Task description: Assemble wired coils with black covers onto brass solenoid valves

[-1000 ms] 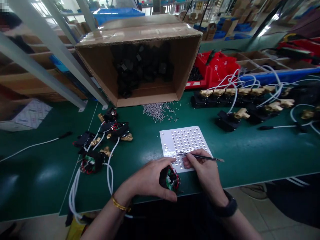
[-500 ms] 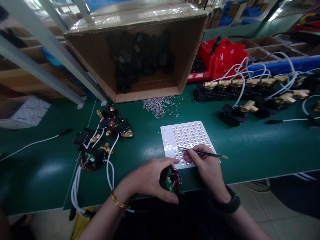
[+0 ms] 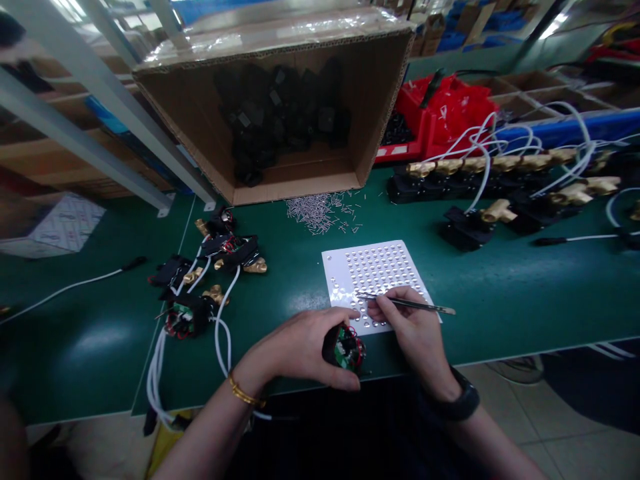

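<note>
My left hand (image 3: pixel 310 347) is wrapped round a black valve actuator housing (image 3: pixel 349 348), its open side showing a green circuit board and red wires. Pinched in my right hand (image 3: pixel 413 327) is a pair of dark tweezers (image 3: pixel 407 303), tips pointing left over a white sheet (image 3: pixel 340 267). Rows of small shiny domed dots cover most of that sheet. The tweezer tips are among the dots at the sheet's lower left; whether they grip one is too small to tell. My left index fingertip is close to the sheet's lower edge.
A cardboard box (image 3: pixel 300 190) of black housings lies on its side behind a pile of screws (image 3: pixel 315 212). Wired units with brass valves (image 3: pixel 215 293) lie at left. More brass-valve units (image 3: pixel 465 227) stand at right, before a red bin (image 3: pixel 425 130).
My left hand has risen slightly with the actuator housing, whose open side is tilted a little differently. The right hand and tweezers have barely moved.
</note>
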{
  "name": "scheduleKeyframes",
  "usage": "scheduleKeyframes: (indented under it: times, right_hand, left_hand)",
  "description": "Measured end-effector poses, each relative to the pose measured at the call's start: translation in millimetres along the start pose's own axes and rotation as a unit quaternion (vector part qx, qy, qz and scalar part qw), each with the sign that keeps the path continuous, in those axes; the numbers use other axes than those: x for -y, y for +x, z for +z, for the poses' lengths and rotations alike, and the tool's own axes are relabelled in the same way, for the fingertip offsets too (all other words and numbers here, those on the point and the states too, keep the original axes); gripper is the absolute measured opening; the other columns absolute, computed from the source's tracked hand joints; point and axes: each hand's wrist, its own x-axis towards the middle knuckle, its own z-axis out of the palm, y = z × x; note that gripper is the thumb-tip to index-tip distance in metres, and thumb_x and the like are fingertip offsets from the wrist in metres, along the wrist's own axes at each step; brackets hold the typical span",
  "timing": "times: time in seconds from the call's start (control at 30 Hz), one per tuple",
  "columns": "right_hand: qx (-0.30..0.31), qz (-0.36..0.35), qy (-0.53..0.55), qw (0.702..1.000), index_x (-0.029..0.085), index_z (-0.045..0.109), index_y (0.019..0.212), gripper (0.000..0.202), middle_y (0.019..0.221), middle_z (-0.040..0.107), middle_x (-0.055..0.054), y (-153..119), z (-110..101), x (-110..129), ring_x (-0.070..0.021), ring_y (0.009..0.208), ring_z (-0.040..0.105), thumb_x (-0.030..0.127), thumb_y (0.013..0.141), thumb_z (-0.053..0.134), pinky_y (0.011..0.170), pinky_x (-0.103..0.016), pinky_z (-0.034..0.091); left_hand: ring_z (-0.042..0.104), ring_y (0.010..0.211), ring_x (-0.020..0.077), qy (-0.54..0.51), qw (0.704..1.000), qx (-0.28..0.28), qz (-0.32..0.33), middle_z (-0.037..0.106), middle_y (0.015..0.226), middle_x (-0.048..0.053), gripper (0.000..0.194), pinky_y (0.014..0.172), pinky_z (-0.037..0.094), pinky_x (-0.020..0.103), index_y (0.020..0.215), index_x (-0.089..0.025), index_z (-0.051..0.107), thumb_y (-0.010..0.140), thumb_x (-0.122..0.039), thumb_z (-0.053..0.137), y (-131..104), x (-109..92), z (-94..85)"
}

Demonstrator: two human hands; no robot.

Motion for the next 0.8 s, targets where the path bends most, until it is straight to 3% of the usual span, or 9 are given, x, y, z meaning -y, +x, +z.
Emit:
scheduleKeyframes:
  times: [0.5, 0.67, 0.8]
  right_hand:
    - [0.010, -0.018, -0.011, 1.000, 0.017, 0.053, 0.084, 0.029, 0.069, 0.069, -0.006, -1, -1, -2, -0.0195, 0.061, 0.067, 0.043, 0.078, 0.065, 0.057, -0.029, 0.054]
    - [0.013, -0.023, -0.014, 1.000, 0.017, 0.052, 0.084, 0.028, 0.072, 0.069, -0.007, 0, -1, -4, -0.0197, 0.063, 0.067, 0.042, 0.079, 0.064, 0.057, -0.029, 0.054]
    - [0.011, -0.021, -0.007, 1.000, 0.017, 0.052, 0.085, 0.028, 0.074, 0.069, -0.007, 0, -1, -6, -0.0193, 0.064, 0.067, 0.042, 0.079, 0.065, 0.057, -0.029, 0.055]
  left_hand:
    - [0.058, 0.099, 0.0282, 0.019, 0.999, -0.026, -0.028, 0.059, 0.117, 0.008, 0.076, 0.083, 0.046, 0.036, 0.125, -0.023, 0.044, 0.061, -0.055, 0.069, -8, 1, 10.1]
    - [0.054, 0.109, 0.0266, 0.017, 0.998, -0.058, -0.004, 0.051, 0.128, 0.006, 0.069, 0.091, 0.043, 0.036, 0.118, -0.023, 0.048, 0.061, -0.055, 0.070, -7, 3, 15.0]
    - [0.053, 0.109, 0.0285, 0.044, 0.998, -0.034, 0.005, 0.051, 0.128, 0.007, 0.076, 0.090, 0.043, 0.038, 0.124, -0.023, 0.042, 0.061, -0.056, 0.069, -2, 0, 12.2]
